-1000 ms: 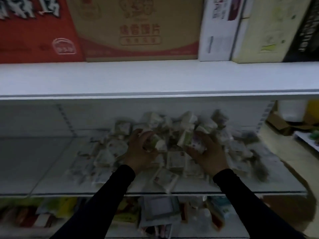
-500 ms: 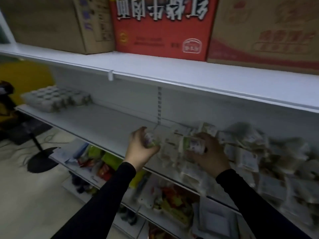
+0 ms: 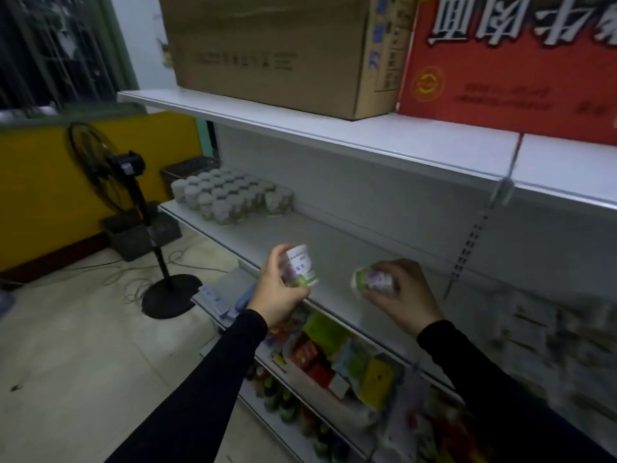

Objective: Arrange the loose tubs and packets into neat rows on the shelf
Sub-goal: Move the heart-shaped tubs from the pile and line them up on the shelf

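Both our hands are raised in front of the middle shelf (image 3: pixel 300 235), held apart, each wrapped around a small tub. Our left hand (image 3: pixel 277 290) curls its fingers round a white tub with a printed label (image 3: pixel 300 267), held roughly upright, its pale top uppermost. Our right hand (image 3: pixel 399 295) grips a second tub (image 3: pixel 369 280) lying on its side, green-rimmed end pointing toward the left hand. The two tubs are near each other but not touching. Black sleeves cover both our forearms.

Below the hands, the lower shelf (image 3: pixel 334 355) carries a jumble of coloured packets, and bottles stand on the shelf beneath it. To the right of our right hand, a blurred heap of loose packets (image 3: pixel 541 329) lies on the middle shelf. Beyond the left hand, at the far end of that same shelf, tubs stand in neat rows (image 3: pixel 230 197). Left of the hands, a black pedestal fan (image 3: pixel 133 208) stands on the floor with cables trailing round its base. Above the hands, the upper shelf (image 3: pixel 367 135) bears a brown carton (image 3: pixel 277 51) and a red carton (image 3: pixel 510 61) side by side.
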The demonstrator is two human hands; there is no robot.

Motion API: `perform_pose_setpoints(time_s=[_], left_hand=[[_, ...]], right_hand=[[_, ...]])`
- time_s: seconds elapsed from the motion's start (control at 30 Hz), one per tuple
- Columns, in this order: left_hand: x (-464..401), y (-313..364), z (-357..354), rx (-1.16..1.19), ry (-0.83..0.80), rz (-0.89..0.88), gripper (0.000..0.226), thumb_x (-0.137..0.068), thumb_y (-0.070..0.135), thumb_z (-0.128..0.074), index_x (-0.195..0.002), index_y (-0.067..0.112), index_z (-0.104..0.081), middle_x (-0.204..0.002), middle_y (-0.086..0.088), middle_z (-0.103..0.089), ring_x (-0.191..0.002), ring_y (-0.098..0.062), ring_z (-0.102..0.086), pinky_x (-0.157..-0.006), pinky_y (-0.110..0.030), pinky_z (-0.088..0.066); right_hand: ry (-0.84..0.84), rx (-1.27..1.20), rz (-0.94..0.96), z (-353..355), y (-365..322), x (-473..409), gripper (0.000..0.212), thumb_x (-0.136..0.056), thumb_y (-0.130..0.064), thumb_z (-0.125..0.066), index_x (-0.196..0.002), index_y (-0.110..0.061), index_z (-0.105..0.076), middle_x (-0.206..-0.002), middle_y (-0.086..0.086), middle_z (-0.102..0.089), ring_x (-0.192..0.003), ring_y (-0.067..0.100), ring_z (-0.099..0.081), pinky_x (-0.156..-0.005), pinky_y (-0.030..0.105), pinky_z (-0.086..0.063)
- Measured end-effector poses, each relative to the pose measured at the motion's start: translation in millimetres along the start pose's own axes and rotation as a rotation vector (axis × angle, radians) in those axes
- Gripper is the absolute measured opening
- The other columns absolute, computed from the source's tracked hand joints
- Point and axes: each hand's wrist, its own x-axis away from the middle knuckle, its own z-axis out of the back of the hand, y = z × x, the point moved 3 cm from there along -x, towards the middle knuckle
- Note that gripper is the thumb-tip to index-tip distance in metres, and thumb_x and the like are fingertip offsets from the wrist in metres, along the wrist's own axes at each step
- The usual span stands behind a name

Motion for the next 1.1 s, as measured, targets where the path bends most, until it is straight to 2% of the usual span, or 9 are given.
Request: perform_pose_setpoints(time_s=[0.1,0.17,0.3,0.43,0.6,0.77,0.87,0.97,1.1], left_hand=[[-21,-14,31,0.09,0.077,0.038,0.058,-0.075,0.03,-0.079,-0.12,0.044,-0.045,-0.129,-0.002,-0.052,-0.11,-0.025,-0.059,-0.087,-0.047,-0.056],[-35,-23,45,0.06,0.137,0.04,0.047,-0.081,0.043,-0.072,-0.121,0.042,-0.046,-0.131,0.005,-0.052,-0.113,-0.02,-0.058,-0.09,-0.048,-0.055],[-66,-41,70,-0.091,0.206,0.044,0.042,-0.093,0.04,-0.06,-0.131,0.033,-0.045,-0.131,0.007,-0.05,-0.114,-0.014,-0.055,-0.094,-0.041,-0.053],[-98,-61,96,-0.259,0.221,0.031,0.042,-0.095,0.043,-0.055,-0.135,0.035,-0.043,-0.132,0.006,-0.048,-0.111,-0.011,-0.051,-0.093,-0.033,-0.049],[-137,-87,122,-0.387,0.216,0.046,0.041,-0.095,0.046,-0.053,-0.134,0.038,-0.041,-0.127,0.002,-0.052,-0.111,-0.017,-0.056,-0.092,-0.042,-0.051],[-172,-109,134,-0.406,0.181,0.046,0.043,-0.093,0.037,-0.059,-0.132,0.03,-0.045,-0.118,0.0,-0.055,-0.101,-0.015,-0.057,-0.088,-0.039,-0.053],[-197,-120,139,-0.269,0.138,0.067,0.055,-0.091,0.034,-0.062,-0.14,0.031,-0.037,-0.133,-0.003,-0.052,-0.111,-0.016,-0.057,-0.094,-0.039,-0.052],[-216,-132,144,-0.23,0.049,0.034,0.065,-0.093,0.034,-0.061,-0.148,0.036,-0.026,-0.146,0.009,-0.04,-0.129,-0.013,-0.045,-0.106,-0.037,-0.043],[-232,-148,156,-0.288,0.008,0.01,0.066,-0.094,0.037,-0.059,-0.15,0.037,-0.024,-0.146,0.006,-0.041,-0.126,-0.01,-0.046,-0.1,-0.027,-0.042]], right_hand=[[-0.011,-0.019,0.028,-34,-23,-30,0.02,-0.088,-0.039,-0.065,-0.106,-0.032,-0.061,-0.122,0.005,-0.044,-0.092,0.005,-0.052,-0.085,0.014,-0.037],[-0.044,-0.009,0.049,-54,-31,-52,0.024,-0.094,-0.035,-0.056,-0.117,-0.027,-0.059,-0.127,0.004,-0.039,-0.097,0.008,-0.05,-0.089,0.013,-0.034],[-0.114,0.073,0.061,-90,-40,-102,0.046,-0.094,-0.043,-0.053,-0.136,-0.025,-0.045,-0.128,0.004,-0.041,-0.113,0.018,-0.047,-0.089,0.02,-0.033],[-0.143,0.091,0.04,-122,-37,-152,0.064,-0.087,-0.045,-0.063,-0.14,-0.017,-0.038,-0.135,0.007,-0.045,-0.117,0.023,-0.048,-0.088,0.025,-0.037],[-0.204,0.194,0.097,-160,-33,-200,0.062,-0.092,-0.037,-0.059,-0.146,-0.017,-0.035,-0.14,0.011,-0.04,-0.124,0.028,-0.046,-0.101,0.037,-0.042],[-0.171,0.242,0.108,-188,-23,-218,0.062,-0.093,-0.043,-0.055,-0.148,-0.027,-0.031,-0.15,0.005,-0.021,-0.131,0.025,-0.036,-0.102,0.034,-0.043],[-0.131,0.246,0.097,-196,-22,-229,0.063,-0.092,-0.034,-0.059,-0.148,-0.03,-0.03,-0.147,0.007,-0.017,-0.124,0.028,-0.042,-0.095,0.031,-0.047],[-0.078,0.233,0.062,-208,-23,-240,0.066,-0.09,-0.025,-0.062,-0.148,-0.028,-0.031,-0.141,0.014,-0.021,-0.12,0.032,-0.044,-0.095,0.027,-0.043],[0.032,0.127,-0.04,-223,-28,-260,0.071,-0.085,-0.027,-0.071,-0.146,-0.026,-0.035,-0.127,0.009,-0.032,-0.099,0.024,-0.053,-0.089,0.031,-0.049]])
